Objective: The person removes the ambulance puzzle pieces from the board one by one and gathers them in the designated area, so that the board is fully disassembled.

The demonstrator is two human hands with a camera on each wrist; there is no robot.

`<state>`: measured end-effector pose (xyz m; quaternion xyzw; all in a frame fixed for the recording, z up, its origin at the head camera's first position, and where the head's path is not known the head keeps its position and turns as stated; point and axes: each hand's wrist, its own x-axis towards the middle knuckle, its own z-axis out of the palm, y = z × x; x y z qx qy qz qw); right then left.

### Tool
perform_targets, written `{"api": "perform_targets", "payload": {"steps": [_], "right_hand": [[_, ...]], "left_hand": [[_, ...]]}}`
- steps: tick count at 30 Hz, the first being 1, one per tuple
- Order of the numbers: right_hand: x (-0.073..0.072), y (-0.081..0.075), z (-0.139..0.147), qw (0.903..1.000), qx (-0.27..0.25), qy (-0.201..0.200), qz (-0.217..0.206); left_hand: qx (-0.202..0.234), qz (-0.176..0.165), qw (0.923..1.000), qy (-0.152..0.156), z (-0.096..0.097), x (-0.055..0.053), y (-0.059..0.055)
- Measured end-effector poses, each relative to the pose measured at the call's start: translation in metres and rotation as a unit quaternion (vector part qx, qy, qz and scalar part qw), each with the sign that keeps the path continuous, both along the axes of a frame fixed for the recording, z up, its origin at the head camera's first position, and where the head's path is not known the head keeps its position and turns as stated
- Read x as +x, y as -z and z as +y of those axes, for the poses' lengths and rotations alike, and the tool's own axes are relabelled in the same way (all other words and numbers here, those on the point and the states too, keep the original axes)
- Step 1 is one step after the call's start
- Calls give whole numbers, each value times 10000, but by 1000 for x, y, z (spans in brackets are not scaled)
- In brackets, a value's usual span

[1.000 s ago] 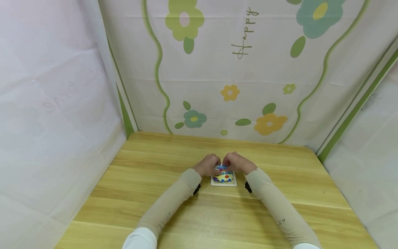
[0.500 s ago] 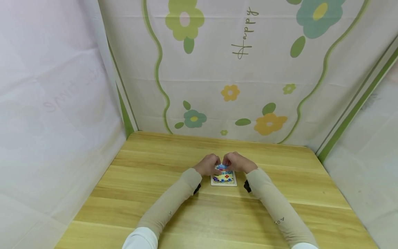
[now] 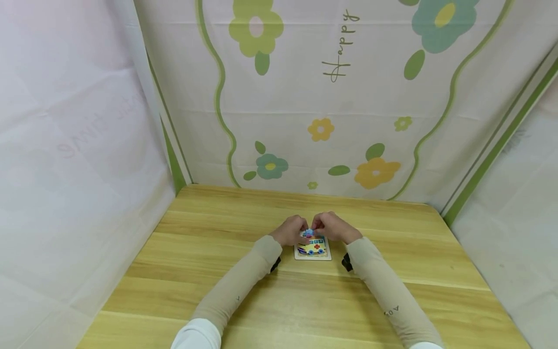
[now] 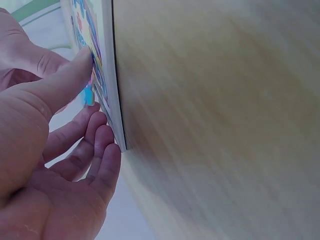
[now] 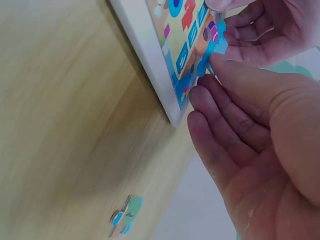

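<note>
A small white-rimmed jigsaw board [image 3: 314, 257] with an ambulance picture lies flat on the table, between both hands. At its far end, my right hand [image 3: 333, 227] pinches a blue puzzle piece [image 5: 218, 46] between thumb and fingers. That piece sits tilted at the board's end; whether it is fully free of the board cannot be made out. My left hand [image 3: 290, 231] holds the board's left far part, its thumb [image 4: 75, 75] on the picture and its other fingers curled at the edge. The hands hide part of the picture's top in the head view.
A loose puzzle piece [image 5: 127, 217], green with blue round parts, lies on the wooden table [image 3: 279, 310] in the right wrist view. Printed fabric walls [image 3: 296, 97] enclose the table at the back and both sides.
The blue piece at the board's far end has shifted slightly and shows more between the hands. Both hands stay nearly in place; the head view has turned a little.
</note>
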<state>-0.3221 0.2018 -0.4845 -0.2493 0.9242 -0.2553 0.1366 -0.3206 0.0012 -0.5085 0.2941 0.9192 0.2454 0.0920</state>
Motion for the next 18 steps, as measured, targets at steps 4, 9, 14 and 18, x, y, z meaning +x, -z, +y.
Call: {"api": "perform_targets", "payload": {"steps": [4,9,14,18], "right_hand": [[1,1,2,9997,-186,112,-60],[-1,5,4,9993,-370,84,51],[-3,8,8,9988,-427,2,221],[-3,6,12,9986,-460,40,260]], "left_hand": [[-31,-26,10000,-23,1,0,1],[-59,-79,9999,-64,2,0,-1],[-67,-90,9999,-97,2,1,-3],[-96,-41,9999,-70,2,2,-3]]}}
